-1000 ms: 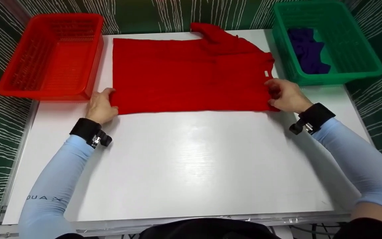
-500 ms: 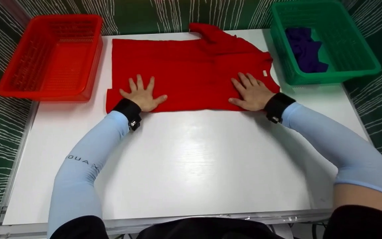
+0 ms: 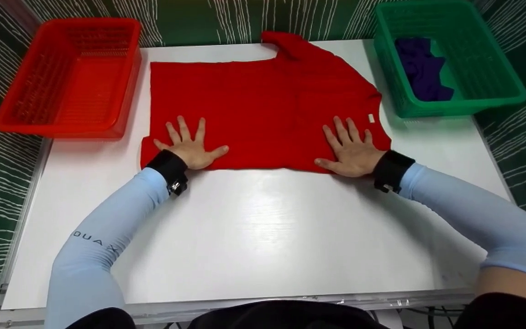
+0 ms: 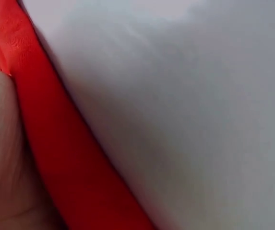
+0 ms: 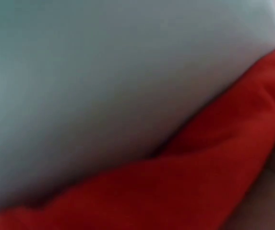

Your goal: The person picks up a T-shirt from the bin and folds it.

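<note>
A red T-shirt [image 3: 254, 105] lies folded lengthwise on the white table [image 3: 263, 237], its hem to the left and its neckline with a small white label [image 3: 371, 118] to the right. One sleeve sticks out at the far side. My left hand [image 3: 190, 148] rests flat with spread fingers on the near left part of the shirt. Likewise spread, my right hand [image 3: 352, 153] presses on the near right part, beside the neckline. In the left wrist view the shirt's near edge [image 4: 55, 134] runs alongside the hand; the right wrist view shows red fabric [image 5: 214, 158] slightly puckered.
At the back left stands a red plastic basket [image 3: 128, 105]. A green basket [image 3: 473, 107] at the back right holds a crumpled purple cloth [image 3: 423, 73]. Behind the table hangs a dark green backdrop [image 3: 190, 27] with white streaks.
Both hands let go of the shirt's near corners and came down flat on it. Since then, hands and shirt have slid toward me, and the far side has spread out smoother.
</note>
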`<state>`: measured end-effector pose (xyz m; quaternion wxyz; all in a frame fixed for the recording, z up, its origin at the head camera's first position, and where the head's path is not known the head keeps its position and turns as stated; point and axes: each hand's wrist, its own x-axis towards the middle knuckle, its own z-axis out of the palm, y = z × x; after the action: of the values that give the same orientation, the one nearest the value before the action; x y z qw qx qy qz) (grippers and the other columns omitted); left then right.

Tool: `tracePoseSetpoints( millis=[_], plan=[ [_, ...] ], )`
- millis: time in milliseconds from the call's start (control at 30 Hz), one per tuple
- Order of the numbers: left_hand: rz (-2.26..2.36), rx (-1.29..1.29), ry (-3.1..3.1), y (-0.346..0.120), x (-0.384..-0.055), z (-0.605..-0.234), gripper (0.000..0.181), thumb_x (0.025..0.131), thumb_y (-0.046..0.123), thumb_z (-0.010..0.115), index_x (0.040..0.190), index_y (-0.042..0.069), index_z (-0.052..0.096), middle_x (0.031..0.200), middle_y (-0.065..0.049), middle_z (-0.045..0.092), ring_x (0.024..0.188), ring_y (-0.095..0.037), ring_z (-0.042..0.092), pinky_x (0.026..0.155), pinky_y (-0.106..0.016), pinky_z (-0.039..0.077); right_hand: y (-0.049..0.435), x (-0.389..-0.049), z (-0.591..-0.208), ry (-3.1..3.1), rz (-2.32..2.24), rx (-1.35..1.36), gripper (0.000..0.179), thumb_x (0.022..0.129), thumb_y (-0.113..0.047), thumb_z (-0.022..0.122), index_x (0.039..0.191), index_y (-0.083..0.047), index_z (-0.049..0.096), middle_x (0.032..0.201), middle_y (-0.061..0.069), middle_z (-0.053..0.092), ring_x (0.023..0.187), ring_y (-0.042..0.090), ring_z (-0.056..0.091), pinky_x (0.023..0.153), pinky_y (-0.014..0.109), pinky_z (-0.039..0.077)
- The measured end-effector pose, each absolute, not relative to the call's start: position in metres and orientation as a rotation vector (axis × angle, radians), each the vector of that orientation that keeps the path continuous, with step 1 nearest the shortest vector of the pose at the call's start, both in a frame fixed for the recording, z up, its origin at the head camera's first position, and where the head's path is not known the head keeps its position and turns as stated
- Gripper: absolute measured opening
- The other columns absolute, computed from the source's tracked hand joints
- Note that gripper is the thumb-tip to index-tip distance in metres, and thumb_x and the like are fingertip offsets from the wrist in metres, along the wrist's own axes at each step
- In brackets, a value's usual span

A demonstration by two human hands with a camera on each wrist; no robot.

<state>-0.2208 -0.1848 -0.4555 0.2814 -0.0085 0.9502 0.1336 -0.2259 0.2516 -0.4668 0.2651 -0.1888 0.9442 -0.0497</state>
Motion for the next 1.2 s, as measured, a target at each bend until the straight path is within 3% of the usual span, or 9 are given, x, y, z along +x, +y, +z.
tracePoseSetpoints(
  millis=[200,500,733,900,1000,1200],
  plan=[
    [0.351,-0.043,2.553,-0.184,-0.206,-0.45,0.119,0.099,0.089,0.042,0.179,0.027,-0.018,0.181,-0.027,-0.037,0.168,-0.063,-0.029,0.12,-0.097,-0.013,0.248,-0.217,-0.467,2.534,-0.153,-0.504,0.114,0.107,-0.077,0.046,0.18,-0.009,-0.009,0.187,0.026,-0.023,0.171,0.06,-0.016,0.128,0.091,-0.007],
    [0.337,-0.083,2.545,-0.184,-0.2,-0.444,0.124,0.097,0.093,0.042,0.179,0.023,-0.02,0.18,-0.03,-0.036,0.166,-0.066,-0.027,0.116,-0.1,-0.011,0.248,-0.221,-0.458,2.51,-0.124,-0.514,0.118,0.105,-0.081,0.047,0.18,-0.01,-0.009,0.186,0.025,-0.024,0.171,0.06,-0.017,0.128,0.091,-0.006],
    [0.269,0.099,2.685,-0.152,-0.205,-0.449,0.111,0.107,0.08,0.04,0.181,0.014,-0.009,0.185,-0.028,-0.026,0.172,-0.057,-0.024,0.13,-0.089,-0.01,0.233,-0.23,-0.432,2.52,-0.118,-0.516,0.111,0.11,-0.075,0.043,0.179,0.001,0.0,0.185,0.035,-0.014,0.171,0.064,-0.01,0.13,0.09,-0.003],
    [0.341,0.385,2.594,-0.094,-0.21,-0.453,0.098,0.112,0.074,0.036,0.181,0.023,-0.01,0.186,-0.018,-0.029,0.173,-0.049,-0.029,0.134,-0.082,-0.014,0.201,-0.241,-0.438,2.531,-0.107,-0.616,0.107,0.112,-0.07,0.042,0.179,0.002,0.0,0.187,0.03,-0.013,0.174,0.058,-0.009,0.135,0.083,0.0],
    [0.261,0.425,2.526,-0.075,-0.21,-0.454,0.097,0.111,0.076,0.035,0.181,0.029,-0.012,0.187,-0.015,-0.03,0.173,-0.047,-0.028,0.134,-0.081,-0.015,0.19,-0.246,-0.454,2.536,-0.069,-0.631,0.11,0.11,-0.074,0.042,0.179,-0.002,-0.005,0.188,0.025,-0.015,0.175,0.055,-0.01,0.137,0.082,0.0],
    [0.283,0.358,2.522,-0.101,-0.214,-0.457,0.106,0.104,0.086,0.039,0.18,0.033,-0.012,0.185,-0.013,-0.035,0.173,-0.047,-0.031,0.133,-0.079,-0.02,0.208,-0.249,-0.47,2.561,-0.13,-0.578,0.119,0.104,-0.084,0.044,0.18,-0.012,-0.012,0.188,0.018,-0.023,0.174,0.053,-0.018,0.135,0.081,-0.008]
  ],
)
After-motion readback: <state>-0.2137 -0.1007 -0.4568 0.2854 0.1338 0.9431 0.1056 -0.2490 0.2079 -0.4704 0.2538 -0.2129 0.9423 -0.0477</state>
